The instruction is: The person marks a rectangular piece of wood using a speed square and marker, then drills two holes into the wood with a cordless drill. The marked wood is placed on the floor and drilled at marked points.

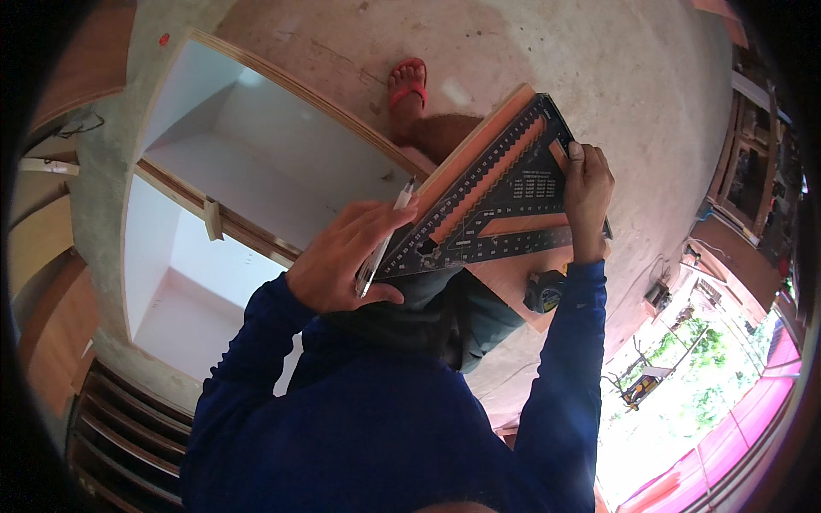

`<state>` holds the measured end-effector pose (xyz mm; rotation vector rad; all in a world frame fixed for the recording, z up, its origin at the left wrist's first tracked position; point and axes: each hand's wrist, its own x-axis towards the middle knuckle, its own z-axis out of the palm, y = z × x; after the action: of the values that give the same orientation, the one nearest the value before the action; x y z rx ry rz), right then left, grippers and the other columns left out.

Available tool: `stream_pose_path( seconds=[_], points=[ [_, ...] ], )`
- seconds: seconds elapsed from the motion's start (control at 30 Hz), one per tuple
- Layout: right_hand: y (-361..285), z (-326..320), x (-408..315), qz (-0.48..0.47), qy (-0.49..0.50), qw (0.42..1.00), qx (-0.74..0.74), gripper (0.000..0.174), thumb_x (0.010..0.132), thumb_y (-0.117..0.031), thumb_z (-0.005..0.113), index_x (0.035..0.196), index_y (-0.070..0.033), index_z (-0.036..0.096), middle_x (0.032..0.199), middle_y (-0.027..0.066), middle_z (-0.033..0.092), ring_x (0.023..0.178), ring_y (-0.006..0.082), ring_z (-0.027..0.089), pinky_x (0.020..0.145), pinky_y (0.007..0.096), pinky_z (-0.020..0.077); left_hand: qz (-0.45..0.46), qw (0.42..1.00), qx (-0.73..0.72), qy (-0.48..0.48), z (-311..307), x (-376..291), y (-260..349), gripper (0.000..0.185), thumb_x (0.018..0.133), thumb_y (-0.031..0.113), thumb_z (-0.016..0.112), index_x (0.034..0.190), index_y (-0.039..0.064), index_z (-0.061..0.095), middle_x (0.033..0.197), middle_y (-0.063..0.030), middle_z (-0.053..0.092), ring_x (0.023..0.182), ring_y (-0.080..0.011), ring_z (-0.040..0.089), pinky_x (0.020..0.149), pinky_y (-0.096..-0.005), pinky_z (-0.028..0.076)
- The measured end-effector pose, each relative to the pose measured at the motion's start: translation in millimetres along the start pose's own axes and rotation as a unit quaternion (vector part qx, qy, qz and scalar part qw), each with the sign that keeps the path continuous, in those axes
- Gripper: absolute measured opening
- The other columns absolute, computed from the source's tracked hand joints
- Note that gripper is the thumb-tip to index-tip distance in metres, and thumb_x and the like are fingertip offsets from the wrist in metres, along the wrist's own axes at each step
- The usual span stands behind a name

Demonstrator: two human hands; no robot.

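A black triangular speed square (474,192) with pale scales lies on an orange-brown wooden board (500,266). My right hand (587,186) grips the square's edge at its right side, thumb on top. At the square's lower left corner is my left hand (359,256), holding a clear pen (385,247) between fingers and palm, its tip pointing up beside the board's edge. A dark tape measure (544,292) rests on the board near my right forearm, partly hidden by the sleeve.
At left, an open plywood cabinet carcass (276,240) with white inner faces lies on the concrete floor (577,58). My sandalled foot (407,83) stands beyond the board. Stacked dark slats (128,442) are at lower left, and curved wooden panels (58,327) line the left rim.
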<state>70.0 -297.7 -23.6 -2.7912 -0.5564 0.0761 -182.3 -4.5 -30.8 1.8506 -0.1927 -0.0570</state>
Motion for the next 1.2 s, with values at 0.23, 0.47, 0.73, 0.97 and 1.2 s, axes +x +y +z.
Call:
stream_pose_path(
  seconds=[0.23,0.47,0.73,0.97,1.2],
  points=[
    [-3.6,0.0,-0.5,0.008,0.0,1.0,0.013,0.036,0.108,-0.03,0.056,0.098,0.001,0.071,0.089,0.0191,0.067,0.082,0.0382,0.066,0.075,0.0447,0.0516,-0.004,1.0,0.02,0.007,6.4,-2.8,1.0,0.094,0.08,0.016,0.087,0.157,0.009,0.033,0.151,-0.0235,0.049,0.134,-0.0462,0.049,0.109,-0.0545,0.046],
    [-5.3,0.4,-0.4,0.008,0.005,1.0,0.013,0.037,0.108,-0.031,0.056,0.1,0.001,0.072,0.089,0.0185,0.067,0.082,0.0374,0.066,0.074,0.0446,0.0518,0.002,1.0,0.018,0.005,5.7,-4.7,0.2,0.093,0.08,0.009,0.084,0.157,0.009,0.032,0.151,-0.0246,0.05,0.134,-0.047,0.049,0.108,-0.0548,0.047],
    [-10.9,2.6,-2.3,0.018,0.013,1.0,-0.001,0.039,0.109,-0.032,0.053,0.1,0.001,0.072,0.089,0.0177,0.067,0.081,0.0377,0.066,0.073,0.0456,0.0515,-0.001,1.0,0.003,0.011,5.6,-6.0,0.8,0.095,0.077,0.006,0.085,0.157,0.01,0.033,0.149,-0.0241,0.052,0.132,-0.0476,0.05,0.107,-0.0543,0.047],
    [-14.7,1.8,-2.4,0.021,0.016,1.0,0.005,0.039,0.109,-0.032,0.053,0.098,0.001,0.071,0.089,0.0177,0.066,0.08,0.0375,0.066,0.072,0.0449,0.0515,-0.005,1.0,0.01,0.009,6.4,-8.0,-0.1,0.096,0.076,0.004,0.084,0.157,0.01,0.033,0.15,-0.0238,0.052,0.133,-0.0472,0.05,0.107,-0.0542,0.048],
    [-13.4,5.7,-3.1,0.018,0.03,0.999,0.002,0.038,0.108,-0.031,0.054,0.095,0.001,0.07,0.088,0.0173,0.066,0.078,0.0369,0.066,0.071,0.0448,0.0511,-0.004,1.0,0.011,0.013,7.2,-9.3,-0.3,0.095,0.077,0.008,0.086,0.157,0.01,0.034,0.149,-0.0236,0.053,0.133,-0.0469,0.05,0.107,-0.0535,0.048]
  ],
)
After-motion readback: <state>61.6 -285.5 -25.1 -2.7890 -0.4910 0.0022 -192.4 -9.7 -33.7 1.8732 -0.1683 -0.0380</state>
